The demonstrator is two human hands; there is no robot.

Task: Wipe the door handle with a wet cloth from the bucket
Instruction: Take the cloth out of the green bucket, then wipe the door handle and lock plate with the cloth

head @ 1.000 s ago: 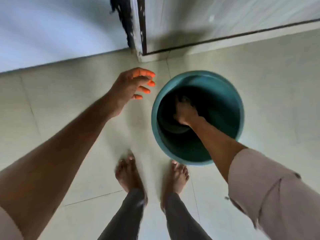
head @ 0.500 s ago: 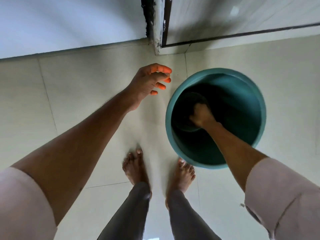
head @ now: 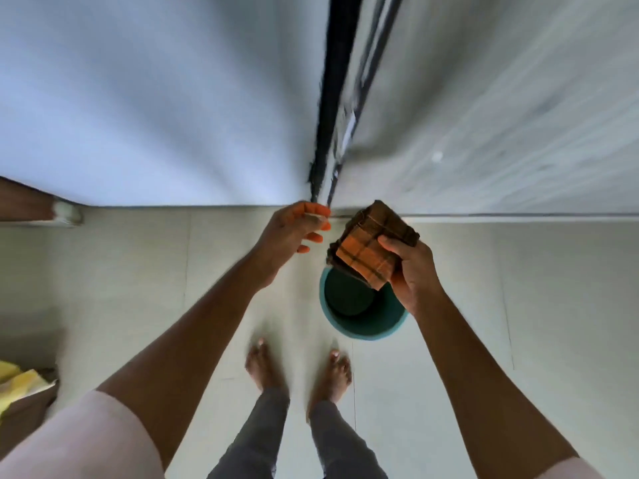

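Observation:
My right hand [head: 413,271] grips a folded orange and brown checked cloth [head: 371,247], held up above the teal bucket [head: 366,328], which stands on the floor just ahead of my right foot. My left hand [head: 294,233] hovers a little left of the cloth, fingers spread and slightly curled, holding nothing. The grey door [head: 501,98] rises ahead on the right, its dark edge [head: 337,81] running up the middle of the view. No door handle shows in this blurred view.
A pale wall [head: 155,98] fills the left side. My bare feet [head: 297,371] stand on the light floor tiles [head: 138,288]. A yellow and brown item [head: 20,385] lies at the lower left edge. A brown furniture leg [head: 38,203] shows at the far left.
My right hand has come up out of the bucket with the cloth. My head has tilted up, so more wall and door show. My left hand has moved toward the cloth.

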